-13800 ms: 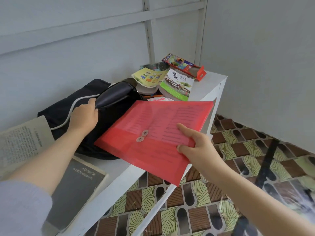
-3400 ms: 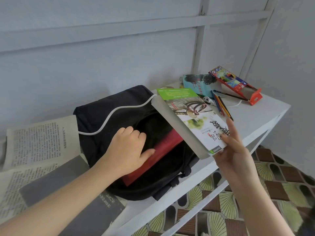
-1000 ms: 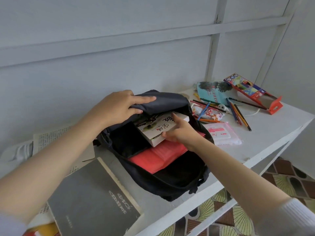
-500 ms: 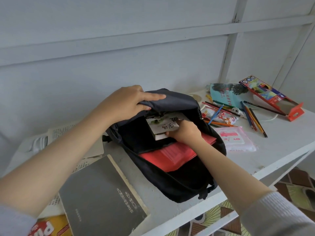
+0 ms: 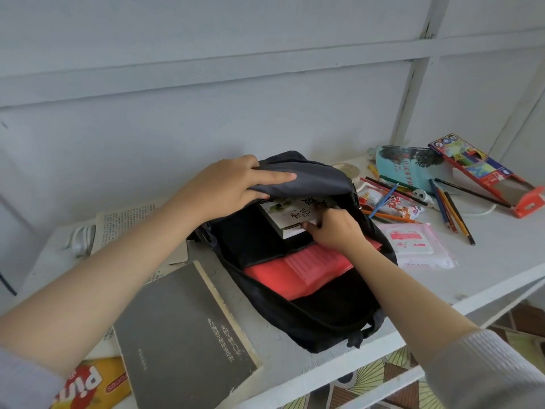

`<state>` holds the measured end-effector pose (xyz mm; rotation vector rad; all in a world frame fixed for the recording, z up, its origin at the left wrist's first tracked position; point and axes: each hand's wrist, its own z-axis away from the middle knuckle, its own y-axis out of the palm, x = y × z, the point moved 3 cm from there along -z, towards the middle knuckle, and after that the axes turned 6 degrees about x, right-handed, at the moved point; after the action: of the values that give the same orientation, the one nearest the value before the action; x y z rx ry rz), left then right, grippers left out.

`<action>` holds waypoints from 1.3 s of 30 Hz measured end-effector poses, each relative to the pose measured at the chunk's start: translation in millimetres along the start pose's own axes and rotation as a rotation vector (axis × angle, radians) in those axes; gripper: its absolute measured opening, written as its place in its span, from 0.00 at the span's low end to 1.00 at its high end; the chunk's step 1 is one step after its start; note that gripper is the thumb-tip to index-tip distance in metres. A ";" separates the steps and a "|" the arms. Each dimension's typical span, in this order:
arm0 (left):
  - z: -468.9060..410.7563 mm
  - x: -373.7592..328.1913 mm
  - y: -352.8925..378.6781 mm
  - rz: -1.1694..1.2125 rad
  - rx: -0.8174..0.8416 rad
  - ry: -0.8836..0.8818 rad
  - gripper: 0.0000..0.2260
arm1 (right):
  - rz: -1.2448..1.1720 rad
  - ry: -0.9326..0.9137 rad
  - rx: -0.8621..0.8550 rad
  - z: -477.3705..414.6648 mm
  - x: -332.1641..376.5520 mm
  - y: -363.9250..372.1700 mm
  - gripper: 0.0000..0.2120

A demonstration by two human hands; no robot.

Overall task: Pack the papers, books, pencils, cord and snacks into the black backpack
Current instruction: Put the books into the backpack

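Note:
The black backpack [image 5: 324, 314] lies open on the white shelf [image 5: 486, 261]. My left hand [image 5: 233, 184] grips its top flap and holds it up. My right hand [image 5: 333, 228] holds the white and green book [image 5: 290, 215], which sits partly inside the opening. A red folder [image 5: 300, 270] sticks out of the bag below it. A dark grey book [image 5: 182, 335] lies left of the bag. Loose coloured pencils [image 5: 448, 205], a red snack packet [image 5: 392, 202] and a pink packet [image 5: 415, 246] lie to the right. A white cord [image 5: 79, 240] lies far left.
An open pencil box [image 5: 483, 172] and a teal booklet [image 5: 410, 169] sit at the back right. Printed paper sheets [image 5: 129, 219] lie behind the grey book. A yellow snack bag [image 5: 91, 382] is at the bottom left. The shelf's front edge drops to a patterned tile floor [image 5: 383, 376].
My right hand has pushed the white and green book a little deeper under the flap. My left hand keeps the flap raised. Earlier the red folder went into the bag.

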<state>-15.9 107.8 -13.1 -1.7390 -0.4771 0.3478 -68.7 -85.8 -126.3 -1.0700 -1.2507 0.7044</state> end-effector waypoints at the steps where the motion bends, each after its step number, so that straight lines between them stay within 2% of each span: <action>1: 0.0 0.4 1.6 0.011 -0.001 -0.008 0.25 | 0.029 0.000 0.003 0.8 0.8 1.1 0.16; 4: 1.0 5.2 10.7 0.050 0.014 -0.044 0.25 | 0.128 -0.006 0.035 12.3 8.3 2.5 0.22; 7: 6.3 7.3 24.7 0.073 0.026 -0.077 0.26 | 0.131 -0.118 0.098 39.5 28.1 -1.7 0.16; 10: 20.2 -1.1 40.1 0.151 -0.001 -0.082 0.27 | 0.018 -0.289 0.220 79.6 60.1 -14.2 0.15; 13: 44.5 -5.3 44.1 0.326 -0.148 -0.123 0.19 | -0.107 -0.542 0.407 123.3 103.9 -24.9 0.16; 15: 68.0 -1.8 40.5 0.402 -0.253 -0.183 0.16 | -0.233 -0.654 0.500 140.4 128.5 -24.7 0.12; 17: 99.1 3.1 37.1 0.455 -0.336 -0.318 0.16 | -0.305 -0.727 0.491 142.7 145.4 -17.0 0.08; 19: 136.7 4.7 39.3 0.458 -0.393 -0.495 0.15 | -0.241 -0.804 0.345 133.3 156.7 -6.5 0.06; 21: 175.2 2.3 49.2 0.403 -0.421 -0.698 0.14 | -0.070 -0.861 0.148 115.1 165.1 9.2 0.08; 24: 222.8 -5.7 75.1 0.295 -0.303 -1.054 0.20 | 0.138 -0.907 0.007 87.2 176.7 37.0 0.13; 26: 240.3 -14.0 92.1 0.252 -0.148 -1.201 0.28 | 0.263 -0.882 0.043 72.4 183.3 53.9 0.18; 28: 246.2 -20.5 102.9 0.284 -0.110 -1.253 0.34 | 0.369 -0.819 0.114 59.2 186.3 67.6 0.23; 32: 242.1 -20.6 104.9 0.431 -0.275 -1.278 0.33 | 0.391 -0.747 0.219 40.8 189.7 81.7 0.28; 34: 239.9 -17.8 98.5 0.535 -0.431 -1.264 0.29 | 0.353 -0.737 0.277 37.4 189.9 82.7 0.31; 37: 237.5 -16.7 82.0 0.817 -0.681 -1.254 0.25 | 0.283 -0.724 0.330 35.6 188.5 81.2 0.33; 39: 235.5 -16.8 70.4 0.923 -0.764 -1.190 0.24 | 0.187 -0.722 0.362 34.1 188.3 78.8 0.34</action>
<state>-133.9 287.5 -133.3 -2.2619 -0.6381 2.1486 -51.0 120.4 -125.1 -0.6438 -1.5482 1.4867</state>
